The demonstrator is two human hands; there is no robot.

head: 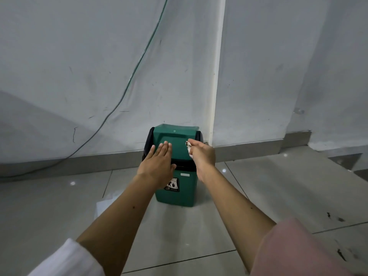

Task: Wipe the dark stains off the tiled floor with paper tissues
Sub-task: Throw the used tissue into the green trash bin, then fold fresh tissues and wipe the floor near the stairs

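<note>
**Soiled tissue held over green bin as stains mark floor nearby**

A person's right hand [202, 154] pinches a crumpled, dirtied paper tissue [188, 146] in curled fingers just above the swing lid [173, 145] of a small green bin [177, 188], the wad poking out past the fingertips toward the lid's right side. The left hand [158, 162] lies flat with straight fingers pressed on the lid's left half, gripping nothing. The bin, bearing a litter sticker [172, 184] on its front, stands on the grey tiled floor [59, 212] against a scuffed white wall [79, 66]. Dark stains [336, 218] show on the tiles well to the right of the bin, nearer the camera. A green cable [137, 66] hangs down the wall at left, and a grey skirting [79, 162] runs along its base.
</note>
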